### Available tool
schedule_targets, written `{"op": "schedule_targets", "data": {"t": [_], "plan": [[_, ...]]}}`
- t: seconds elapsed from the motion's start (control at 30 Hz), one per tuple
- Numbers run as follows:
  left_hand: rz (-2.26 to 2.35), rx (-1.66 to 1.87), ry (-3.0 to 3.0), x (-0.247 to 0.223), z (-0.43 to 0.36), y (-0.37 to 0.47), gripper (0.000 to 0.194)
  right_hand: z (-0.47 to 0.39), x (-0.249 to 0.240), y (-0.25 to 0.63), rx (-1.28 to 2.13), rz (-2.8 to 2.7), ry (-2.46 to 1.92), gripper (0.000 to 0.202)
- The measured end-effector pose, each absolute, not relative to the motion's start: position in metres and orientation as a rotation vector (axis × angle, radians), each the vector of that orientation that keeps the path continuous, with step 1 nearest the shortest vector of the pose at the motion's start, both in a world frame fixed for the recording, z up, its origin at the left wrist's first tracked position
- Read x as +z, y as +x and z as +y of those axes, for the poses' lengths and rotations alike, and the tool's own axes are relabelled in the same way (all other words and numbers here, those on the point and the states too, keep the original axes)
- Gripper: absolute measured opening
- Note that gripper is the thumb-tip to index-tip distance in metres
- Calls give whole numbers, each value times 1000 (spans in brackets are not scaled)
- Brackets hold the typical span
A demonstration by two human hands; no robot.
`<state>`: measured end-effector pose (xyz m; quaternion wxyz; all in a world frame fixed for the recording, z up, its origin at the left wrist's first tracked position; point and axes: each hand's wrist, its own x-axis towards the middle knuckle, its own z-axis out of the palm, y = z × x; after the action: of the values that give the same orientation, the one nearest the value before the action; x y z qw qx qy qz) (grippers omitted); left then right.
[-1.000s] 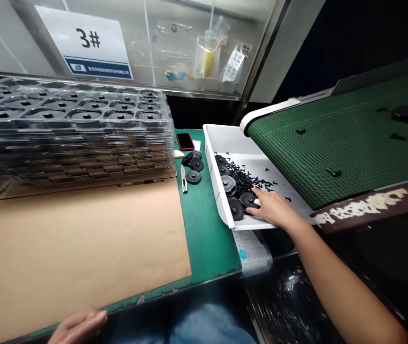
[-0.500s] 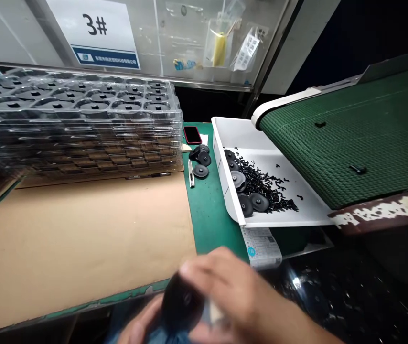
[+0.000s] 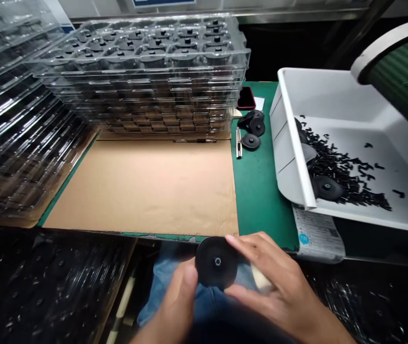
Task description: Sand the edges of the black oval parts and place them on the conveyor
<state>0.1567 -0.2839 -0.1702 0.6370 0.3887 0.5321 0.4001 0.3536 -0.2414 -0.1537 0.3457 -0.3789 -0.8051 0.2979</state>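
Observation:
A round black plastic disc [image 3: 211, 270] with a small ring at its centre is held upright over my lap, just off the table's front edge. My left hand [image 3: 180, 291] grips its left rim, the thumb in front. My right hand [image 3: 275, 274] pinches the right side between thumb and fingers. A small cream-coloured piece [image 3: 260, 278] sits inside the right hand's curl; its kind is unclear. Similar black discs [image 3: 251, 141] lie in a small heap on the green table, beside a box cutter [image 3: 239, 143].
Brown cardboard [image 3: 154, 186] covers the table before a stack of clear trays [image 3: 154, 91]. More trays [image 3: 17, 143] rise at left. A white bin [image 3: 299, 157] with small black parts and discs stands right, under a green conveyor belt [image 3: 404, 76]. A pen [image 3: 195, 141] and phone [image 3: 246, 98] lie behind.
My view has swung left and down. The disc has turned to face me, with my left hand now plainly on its rim and my right hand shifted to its right side.

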Motion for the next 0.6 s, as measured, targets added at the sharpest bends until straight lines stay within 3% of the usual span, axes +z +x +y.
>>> {"op": "schedule_targets", "data": {"t": [0.1,0.27,0.37,0.43,0.53,0.6], "plan": [[1141,834,1010,-168,-281,152,56,-241,-154,355,825,-2086,-972,63],[1253,865,1071,-159,-276,150,58,-246,-155,365,1119,-1514,-1187,34],[1282,852,1173,-155,-274,150,55,-249,-156,363,1194,-1350,-1189,48],[1285,841,1247,-154,-275,150,53,-249,-154,359,1142,-1466,-1177,51],[1346,852,1341,-154,-278,148,47,-245,-152,352,946,-1690,-1110,26],[1405,868,1372,-155,-280,147,43,-244,-153,349,810,-1810,-1040,34]]}}
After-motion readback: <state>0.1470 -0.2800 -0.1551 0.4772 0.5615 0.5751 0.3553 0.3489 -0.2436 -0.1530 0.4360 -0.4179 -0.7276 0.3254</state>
